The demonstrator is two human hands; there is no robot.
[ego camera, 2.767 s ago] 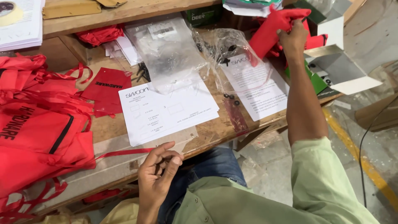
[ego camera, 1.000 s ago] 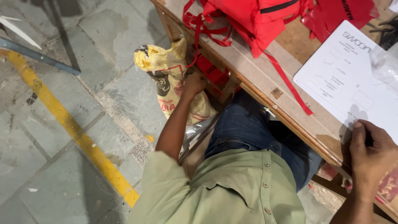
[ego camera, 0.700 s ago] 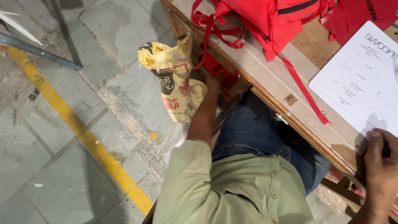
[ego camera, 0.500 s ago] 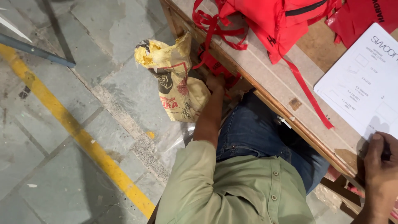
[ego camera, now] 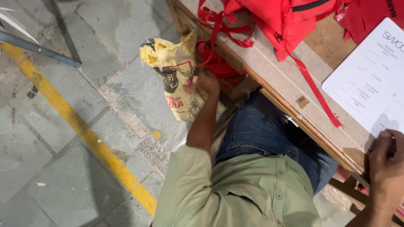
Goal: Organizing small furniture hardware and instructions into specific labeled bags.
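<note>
We close our left hand (ego camera: 208, 80) on the yellow printed sack (ego camera: 176, 80); our right hand (ego camera: 385, 157), grip unclear, rests at 3 o'clock on the white sheet (ego camera: 372, 80).

Soft, even light, faint shadows under the table edge (ego camera: 269, 90); sharp view, slightly tilted, no glare.

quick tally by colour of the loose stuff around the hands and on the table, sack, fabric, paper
Yellow: 1, the printed sack the left hand touches.
Red: 2, a fabric pile with straps on the table, and a fabric bundle under it.
White: 1, the printed sheet by the right hand.
Total: 4
</note>
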